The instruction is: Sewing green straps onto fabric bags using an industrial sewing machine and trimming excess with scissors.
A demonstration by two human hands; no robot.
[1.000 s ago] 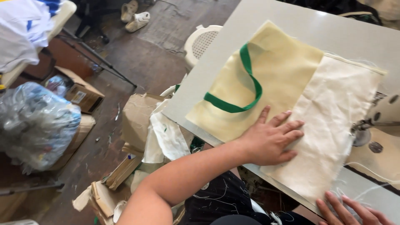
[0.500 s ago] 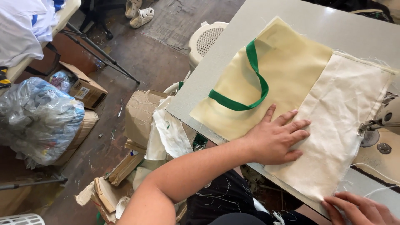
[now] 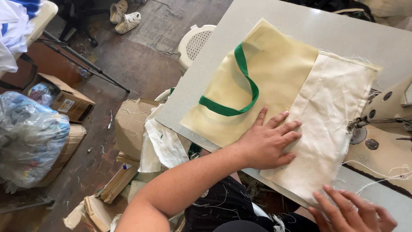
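Observation:
A pale yellow fabric bag panel (image 3: 274,73) with a green strap handle (image 3: 244,81) lies on the grey sewing table (image 3: 326,30), joined to a cream cloth piece (image 3: 330,116). My left hand (image 3: 268,144) lies flat, fingers spread, on the seam between yellow and cream cloth. My right hand (image 3: 352,210) rests with fingers spread on the near corner of the cream cloth at the table's front edge. The cream cloth's right edge reaches under the sewing machine head (image 3: 386,107).
Left of the table on the floor stand cardboard boxes (image 3: 128,124), white cloth scraps (image 3: 165,141), a clear plastic sack (image 3: 28,137) and an open box (image 3: 64,99). A white plastic stool (image 3: 195,43) stands by the table's left edge. Shoes (image 3: 124,17) lie further off.
The view has shifted slightly; the bag and both hands stay in the same place on the cloth, with my right hand showing a little more at the bottom edge.

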